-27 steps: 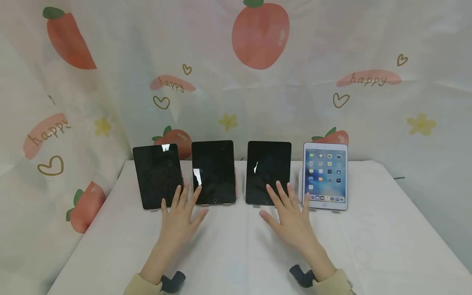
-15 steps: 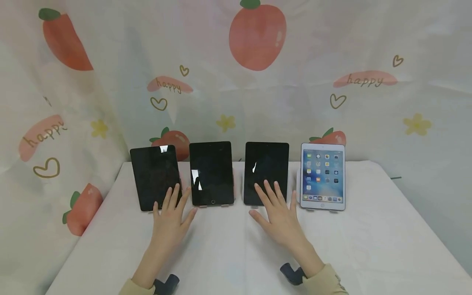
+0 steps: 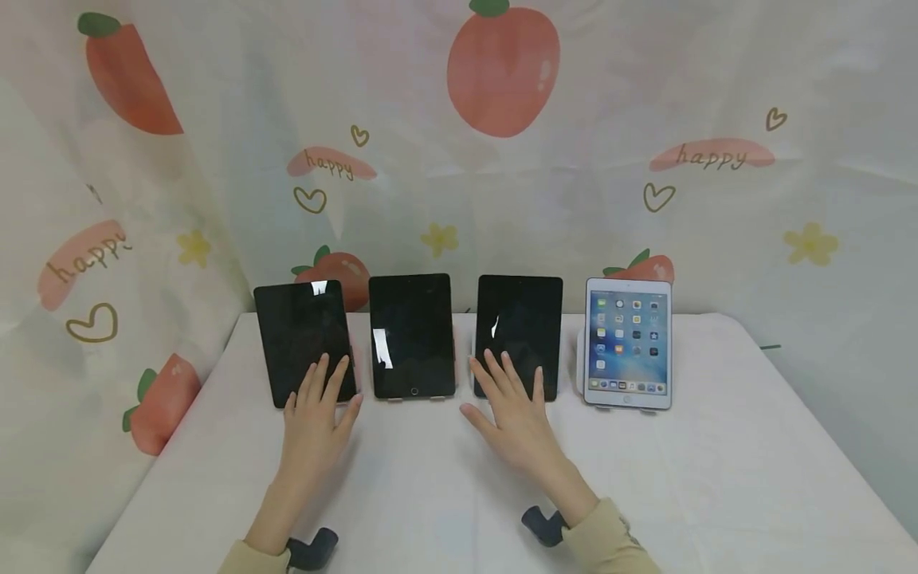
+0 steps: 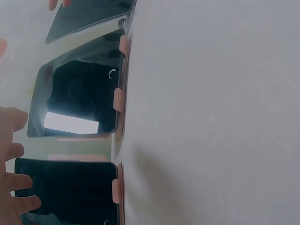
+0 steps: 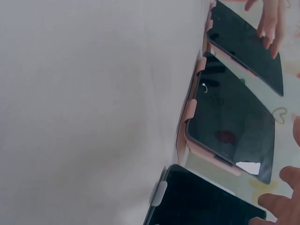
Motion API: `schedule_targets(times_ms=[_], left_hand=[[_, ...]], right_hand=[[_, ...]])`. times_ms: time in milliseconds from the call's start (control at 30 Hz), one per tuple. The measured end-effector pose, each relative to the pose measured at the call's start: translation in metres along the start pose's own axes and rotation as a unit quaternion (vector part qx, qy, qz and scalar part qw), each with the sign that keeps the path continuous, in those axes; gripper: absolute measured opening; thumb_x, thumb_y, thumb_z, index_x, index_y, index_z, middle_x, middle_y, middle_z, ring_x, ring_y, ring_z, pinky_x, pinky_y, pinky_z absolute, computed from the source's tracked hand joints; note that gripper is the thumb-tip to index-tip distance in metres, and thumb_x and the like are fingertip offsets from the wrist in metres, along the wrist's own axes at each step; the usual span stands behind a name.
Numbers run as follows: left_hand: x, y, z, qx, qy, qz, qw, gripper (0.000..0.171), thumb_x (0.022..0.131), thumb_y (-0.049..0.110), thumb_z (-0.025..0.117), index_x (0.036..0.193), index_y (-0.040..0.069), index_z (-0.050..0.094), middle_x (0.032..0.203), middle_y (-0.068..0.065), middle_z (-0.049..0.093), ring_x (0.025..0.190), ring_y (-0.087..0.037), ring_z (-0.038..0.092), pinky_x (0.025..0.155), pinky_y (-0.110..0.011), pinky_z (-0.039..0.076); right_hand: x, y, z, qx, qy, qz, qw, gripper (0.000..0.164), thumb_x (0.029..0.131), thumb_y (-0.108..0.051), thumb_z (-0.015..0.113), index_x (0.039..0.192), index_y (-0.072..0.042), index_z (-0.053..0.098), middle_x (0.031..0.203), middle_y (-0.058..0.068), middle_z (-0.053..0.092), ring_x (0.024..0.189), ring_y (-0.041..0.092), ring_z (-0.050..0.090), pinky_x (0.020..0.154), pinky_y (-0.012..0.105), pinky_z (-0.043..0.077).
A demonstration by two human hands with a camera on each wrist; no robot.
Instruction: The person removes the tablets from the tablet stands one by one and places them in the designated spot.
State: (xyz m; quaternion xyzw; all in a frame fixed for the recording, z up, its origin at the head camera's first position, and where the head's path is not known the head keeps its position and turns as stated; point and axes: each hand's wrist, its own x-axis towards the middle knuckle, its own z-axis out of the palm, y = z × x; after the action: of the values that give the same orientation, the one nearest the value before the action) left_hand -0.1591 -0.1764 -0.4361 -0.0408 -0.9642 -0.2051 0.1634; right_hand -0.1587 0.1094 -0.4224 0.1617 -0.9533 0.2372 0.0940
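Fingers (image 3: 496,372) are sitting kinda wide: left hand (image 3: 311,422) is covering a bit of the leftmost tablet (image 3: 300,327), right hand (image 3: 519,426) the third tablet (image 3: 527,319). Second tablet (image 3: 411,335) and lit tablet (image 3: 628,343) are leaning alongside, white table (image 3: 430,478) underneath, fruity cloth (image 3: 559,191) hanging behind.

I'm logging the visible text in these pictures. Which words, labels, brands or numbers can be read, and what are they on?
"happ", then a broken last letter: left pink patch on the printed backdrop.
"happy": middle pink patch, same backdrop.
"happy": right pink patch, same backdrop.
White-framed tablet: screen labels too small to read.
Three black tablets: no readable text.
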Motion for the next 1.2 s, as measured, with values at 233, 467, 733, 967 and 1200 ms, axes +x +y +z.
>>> schedule_targets(times_ms=[233, 467, 733, 967, 1200], left_hand=[[-0.001, -0.01, -0.004, -0.008, 0.038, 0.004, 0.9992, 0.06, 0.096, 0.03, 0.055, 0.148, 0.011, 0.034, 0.155, -0.021, 0.027, 0.141, -0.044, 0.027, 0.105, -0.073, 0.025], [0.003, -0.02, -0.011, -0.024, 0.082, -0.001, 0.9963, 0.056, 0.095, 0.025, 0.057, 0.145, 0.008, 0.039, 0.151, -0.024, 0.033, 0.137, -0.047, 0.032, 0.101, -0.073, 0.03], [0.01, -0.026, -0.013, -0.04, 0.107, -0.006, 0.9934, 0.053, 0.095, 0.021, 0.057, 0.142, 0.003, 0.041, 0.147, -0.027, 0.038, 0.133, -0.047, 0.036, 0.098, -0.072, 0.034], [0.017, -0.036, -0.012, -0.049, 0.131, -0.007, 0.9901, 0.052, 0.095, 0.021, 0.057, 0.141, 0.002, 0.041, 0.146, -0.026, 0.038, 0.131, -0.048, 0.038, 0.095, -0.071, 0.036], [0.023, -0.045, -0.014, -0.064, 0.148, -0.017, 0.9868, 0.051, 0.095, 0.02, 0.057, 0.14, 0.001, 0.042, 0.145, -0.026, 0.039, 0.13, -0.047, 0.038, 0.095, -0.07, 0.035]], right_hand=[[0.007, -0.01, 0.009, 0.01, 0.002, -0.02, 1.0, 0.066, 0.095, -0.047, 0.052, 0.152, -0.025, 0.028, 0.159, 0.006, 0.028, 0.15, 0.028, 0.016, 0.114, 0.069, 0.0], [0.018, -0.022, 0.015, 0.029, -0.001, -0.037, 0.999, 0.066, 0.096, -0.044, 0.052, 0.153, -0.025, 0.025, 0.159, 0.007, 0.028, 0.149, 0.028, 0.019, 0.115, 0.068, 0.002], [0.031, -0.03, 0.017, 0.057, -0.006, -0.058, 0.997, 0.064, 0.097, -0.042, 0.051, 0.153, -0.024, 0.026, 0.159, 0.006, 0.026, 0.149, 0.028, 0.02, 0.117, 0.064, 0.008], [0.045, -0.039, 0.019, 0.064, -0.013, -0.08, 0.995, 0.063, 0.098, -0.041, 0.05, 0.153, -0.024, 0.025, 0.159, 0.005, 0.027, 0.149, 0.027, 0.021, 0.117, 0.064, 0.011], [0.057, -0.048, 0.02, 0.061, -0.015, -0.111, 0.992, 0.061, 0.098, -0.036, 0.051, 0.152, -0.021, 0.027, 0.158, 0.008, 0.03, 0.148, 0.028, 0.023, 0.118, 0.062, 0.011]])
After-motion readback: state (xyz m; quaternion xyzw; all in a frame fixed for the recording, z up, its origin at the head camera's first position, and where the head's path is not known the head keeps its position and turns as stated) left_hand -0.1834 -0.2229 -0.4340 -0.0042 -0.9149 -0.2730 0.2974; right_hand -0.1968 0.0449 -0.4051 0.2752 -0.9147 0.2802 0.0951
